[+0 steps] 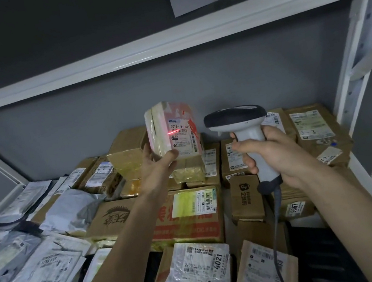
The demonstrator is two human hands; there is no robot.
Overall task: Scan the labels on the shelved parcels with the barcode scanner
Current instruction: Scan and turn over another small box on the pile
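The small parcel [173, 130] wears glossy clear tape over a paper label [182, 139]. The barcode scanner [246, 135] is smooth plastic. Matt brown cardboard boxes [246, 194] lie below.

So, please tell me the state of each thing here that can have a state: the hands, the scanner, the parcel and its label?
left hand: closed on the small parcel, holding it up above the pile.
right hand: closed on the barcode scanner's handle.
barcode scanner: on, aimed at the parcel.
small parcel: lifted, upright, label facing the scanner.
label: lit by a red line.
brown boxes: lying on the shelf.
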